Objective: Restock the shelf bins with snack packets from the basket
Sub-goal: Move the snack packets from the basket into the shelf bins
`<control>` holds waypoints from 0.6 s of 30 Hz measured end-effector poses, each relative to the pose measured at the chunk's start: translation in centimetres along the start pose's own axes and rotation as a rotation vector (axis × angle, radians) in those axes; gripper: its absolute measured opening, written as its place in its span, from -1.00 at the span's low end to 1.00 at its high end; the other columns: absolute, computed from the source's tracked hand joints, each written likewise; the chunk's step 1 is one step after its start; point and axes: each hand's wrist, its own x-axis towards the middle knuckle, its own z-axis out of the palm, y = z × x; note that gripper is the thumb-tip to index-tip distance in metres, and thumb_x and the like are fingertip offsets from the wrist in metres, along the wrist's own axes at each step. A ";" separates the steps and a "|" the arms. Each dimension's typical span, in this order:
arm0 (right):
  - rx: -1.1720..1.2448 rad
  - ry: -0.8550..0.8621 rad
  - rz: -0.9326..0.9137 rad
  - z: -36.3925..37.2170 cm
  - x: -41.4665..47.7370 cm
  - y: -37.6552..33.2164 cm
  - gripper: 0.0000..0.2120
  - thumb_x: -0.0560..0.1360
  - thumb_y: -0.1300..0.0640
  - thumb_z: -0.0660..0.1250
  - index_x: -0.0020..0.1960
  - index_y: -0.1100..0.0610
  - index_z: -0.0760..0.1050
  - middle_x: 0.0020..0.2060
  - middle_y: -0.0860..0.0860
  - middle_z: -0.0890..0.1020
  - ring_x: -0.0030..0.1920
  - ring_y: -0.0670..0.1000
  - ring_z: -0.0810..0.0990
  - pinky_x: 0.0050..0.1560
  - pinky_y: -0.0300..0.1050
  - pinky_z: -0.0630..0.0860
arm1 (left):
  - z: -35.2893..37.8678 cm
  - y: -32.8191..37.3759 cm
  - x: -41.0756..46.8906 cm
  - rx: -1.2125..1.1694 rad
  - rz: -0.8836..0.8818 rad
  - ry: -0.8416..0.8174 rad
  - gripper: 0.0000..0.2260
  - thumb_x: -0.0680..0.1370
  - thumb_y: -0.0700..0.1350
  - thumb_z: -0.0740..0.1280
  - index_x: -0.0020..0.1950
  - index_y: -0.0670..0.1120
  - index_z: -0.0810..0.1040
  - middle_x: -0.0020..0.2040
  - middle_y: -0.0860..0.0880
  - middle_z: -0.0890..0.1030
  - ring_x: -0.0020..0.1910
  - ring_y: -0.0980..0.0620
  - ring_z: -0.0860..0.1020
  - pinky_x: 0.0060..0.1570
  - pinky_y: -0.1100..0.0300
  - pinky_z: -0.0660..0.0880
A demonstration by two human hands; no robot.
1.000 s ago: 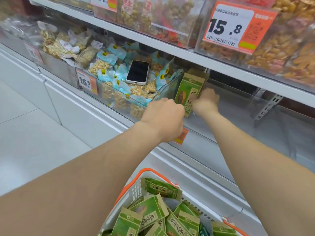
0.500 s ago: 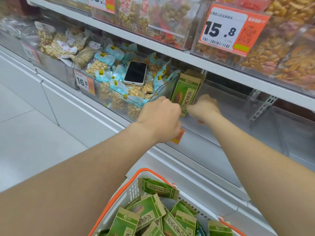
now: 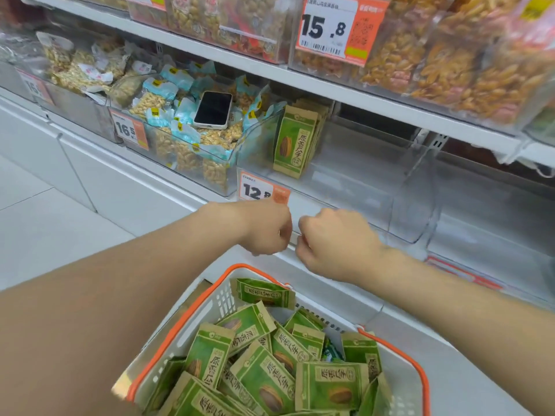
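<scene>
Several green snack packets (image 3: 295, 142) stand upright at the left end of a clear shelf bin (image 3: 360, 187); most of that bin is bare. Below, a white basket with orange handles (image 3: 192, 310) holds several more green packets (image 3: 264, 376). My left hand (image 3: 267, 228) and my right hand (image 3: 333, 244) hover side by side between the bin and the basket, both with fingers curled and holding nothing. They sit just under the bin's price tag (image 3: 264, 190).
A phone (image 3: 213, 110) lies on the blue-and-clear nut packets in the bin (image 3: 186, 139) to the left. Bins of orange-brown snacks (image 3: 450, 61) fill the shelf above, with a 15.8 price tag (image 3: 339, 28). White cabinet fronts and floor lie at left.
Both hands have let go of the packets in the bin and pulled back down toward the basket. The packets stay standing in the bin.
</scene>
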 end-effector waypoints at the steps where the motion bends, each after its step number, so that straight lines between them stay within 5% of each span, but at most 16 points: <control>1: -0.032 -0.072 -0.058 0.6 -0.6 -0.2 -0.82 0.61 -0.02 0.17 -0.10 0.06 0.33 -0.28 0.02 0.33 -0.11 0.23 0.59 -0.24 -0.06 0.30 | 0.7 0.3 0.4 0.049 -0.013 -0.037 -0.77 0.54 -0.11 0.23 -0.09 -0.07 0.69 -0.17 -0.06 0.73 -0.20 -0.05 0.70 -0.05 -0.03 0.66; 4: -0.068 -0.330 -0.144 2.3 -1.9 -0.7 -0.83 0.61 0.02 0.21 -0.05 0.10 0.44 -0.25 0.02 0.41 -0.20 0.17 0.49 -0.28 -0.08 0.34 | 3.3 1.2 1.3 0.182 -0.074 -0.134 -0.77 0.59 -0.11 0.23 0.02 -0.03 0.70 0.01 -0.05 0.69 0.02 -0.15 0.64 0.09 -0.04 0.64; 7: -0.020 -0.579 -0.159 4.1 -2.6 -0.7 -0.84 0.63 0.05 0.21 -0.02 0.12 0.48 -0.20 0.05 0.49 -0.27 0.08 0.49 -0.36 -0.10 0.37 | 5.9 2.2 1.7 0.296 -0.142 -0.266 -0.82 0.60 -0.18 0.23 -0.13 -0.09 0.60 -0.11 -0.06 0.59 -0.07 -0.15 0.60 0.04 -0.03 0.64; 10: 0.019 -0.652 -0.167 5.0 -2.6 -0.3 -0.80 0.64 0.04 0.20 0.05 0.14 0.53 -0.12 0.06 0.54 -0.22 0.07 0.54 -0.28 -0.06 0.48 | 8.8 2.9 2.4 0.374 -0.199 -0.330 -0.83 0.62 -0.19 0.26 -0.17 -0.10 0.46 -0.19 -0.03 0.48 -0.14 -0.12 0.55 -0.03 0.02 0.60; 12: 0.043 -0.621 -0.182 5.5 -2.2 0.2 -0.73 0.64 0.00 0.21 0.17 0.14 0.56 -0.01 0.10 0.60 -0.09 0.15 0.61 -0.17 -0.02 0.57 | 10.4 3.3 2.7 0.411 -0.219 -0.334 -0.95 0.63 -0.20 0.28 0.04 -0.13 0.54 -0.06 -0.05 0.55 -0.09 -0.12 0.57 -0.09 0.06 0.55; 15: 0.049 -0.573 -0.177 5.8 -1.5 0.7 -0.75 0.63 0.01 0.23 0.18 0.13 0.55 0.01 0.08 0.59 -0.06 0.17 0.62 -0.20 -0.02 0.54 | 12.7 3.1 3.2 0.450 -0.193 -0.346 -0.69 0.62 -0.24 0.28 0.38 -0.13 0.48 0.26 -0.11 0.56 0.14 -0.15 0.60 0.04 -0.01 0.58; 18: 0.048 -0.563 -0.188 6.3 -1.2 0.8 -0.71 0.63 0.03 0.23 0.28 0.09 0.55 0.11 0.09 0.59 0.01 0.17 0.64 -0.27 -0.07 0.47 | 14.5 2.6 4.1 0.476 -0.152 -0.308 -0.51 0.62 -0.27 0.27 0.56 -0.19 0.28 0.48 -0.22 0.37 0.37 -0.24 0.51 0.14 -0.03 0.51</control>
